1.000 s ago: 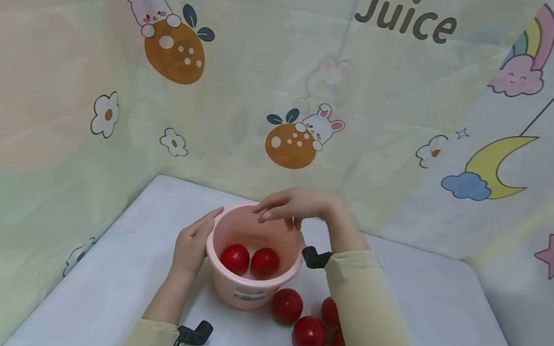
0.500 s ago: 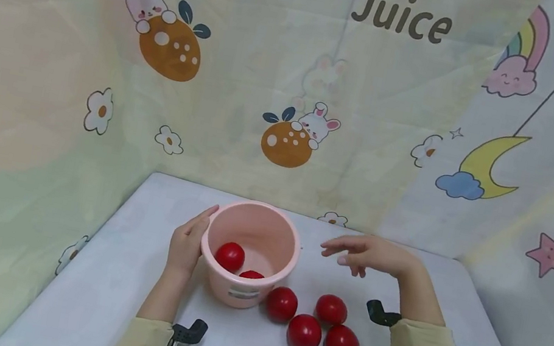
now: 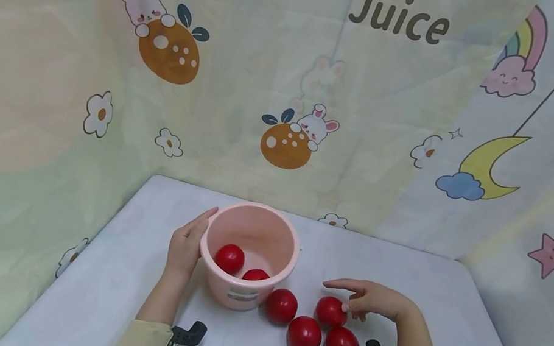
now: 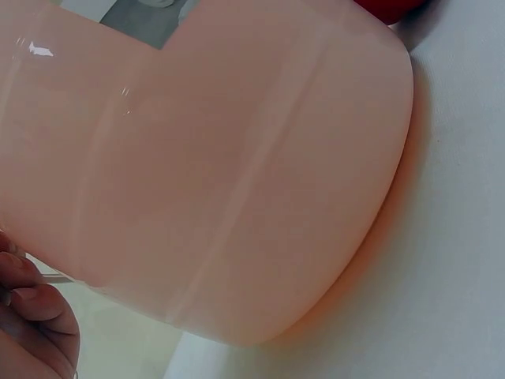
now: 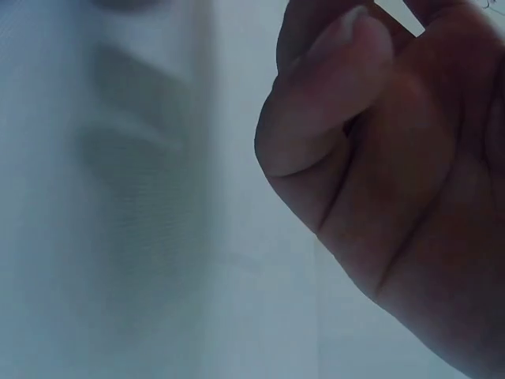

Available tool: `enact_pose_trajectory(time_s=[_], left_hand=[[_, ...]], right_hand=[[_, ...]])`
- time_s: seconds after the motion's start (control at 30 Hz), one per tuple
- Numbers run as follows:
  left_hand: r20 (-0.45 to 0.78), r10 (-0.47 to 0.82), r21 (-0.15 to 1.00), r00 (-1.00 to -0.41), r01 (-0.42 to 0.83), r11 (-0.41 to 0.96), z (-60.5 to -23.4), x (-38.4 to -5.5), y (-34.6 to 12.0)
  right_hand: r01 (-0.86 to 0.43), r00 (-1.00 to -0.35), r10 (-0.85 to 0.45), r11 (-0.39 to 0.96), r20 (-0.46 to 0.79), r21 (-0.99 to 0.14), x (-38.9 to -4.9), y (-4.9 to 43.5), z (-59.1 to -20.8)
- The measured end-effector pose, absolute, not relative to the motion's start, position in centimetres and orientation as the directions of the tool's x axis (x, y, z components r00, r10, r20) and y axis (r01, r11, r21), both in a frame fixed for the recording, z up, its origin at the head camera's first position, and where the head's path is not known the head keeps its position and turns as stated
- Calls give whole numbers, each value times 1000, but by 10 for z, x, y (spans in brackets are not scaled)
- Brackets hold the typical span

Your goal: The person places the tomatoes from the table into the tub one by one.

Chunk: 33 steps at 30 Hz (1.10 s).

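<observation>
Pale pink round plastic-looking bucket holds two glossy red balls

The bucket stands on a white table, the left hand gripping its side at the rim, fingers bent. Four more glossy red balls lie grouped near it. The right hand, fingers apart and forefinger extended, is at the far-right ball; contact is unclear.

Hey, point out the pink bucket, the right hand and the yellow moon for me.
Pink bucket (image 3: 261,231), head view, bare inner wall.
Right hand (image 3: 379,300), head view, back of the hand.
Yellow moon (image 3: 478,161), head view, thick middle of crescent.
</observation>
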<state>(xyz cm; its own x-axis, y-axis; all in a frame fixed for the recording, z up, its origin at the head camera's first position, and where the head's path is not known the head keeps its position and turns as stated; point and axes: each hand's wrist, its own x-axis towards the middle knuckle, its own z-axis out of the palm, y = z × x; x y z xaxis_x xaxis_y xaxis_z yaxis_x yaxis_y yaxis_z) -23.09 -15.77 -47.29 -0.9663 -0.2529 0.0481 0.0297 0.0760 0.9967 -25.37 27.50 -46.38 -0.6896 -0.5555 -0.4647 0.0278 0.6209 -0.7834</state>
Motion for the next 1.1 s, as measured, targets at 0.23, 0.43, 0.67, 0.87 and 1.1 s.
enact_pose_trajectory(time_s=[0.23, 0.43, 0.67, 0.87, 1.1], left_hand=[[55, -249, 997, -967, 38, 72, -474, -231, -157], [59, -250, 996, -967, 41, 75, -474, -231, -157], [50, -252, 997, -966, 34, 66, -474, -232, -157], [49, -252, 997, -967, 34, 66, -473, -231, -156], [45, -252, 998, -967, 31, 58, -474, -231, -156]], right_hand=[[36, -692, -563, 599, -452, -800, -252, 279, -479], [52, -688, -572, 576, -447, -816, -248, 283, -489], [64, -698, -571, 551, -432, -832, -247, 286, -497], [49, -708, -570, 550, -417, -834, -249, 288, -502], [17, -716, -570, 563, -403, -826, -250, 290, -508]])
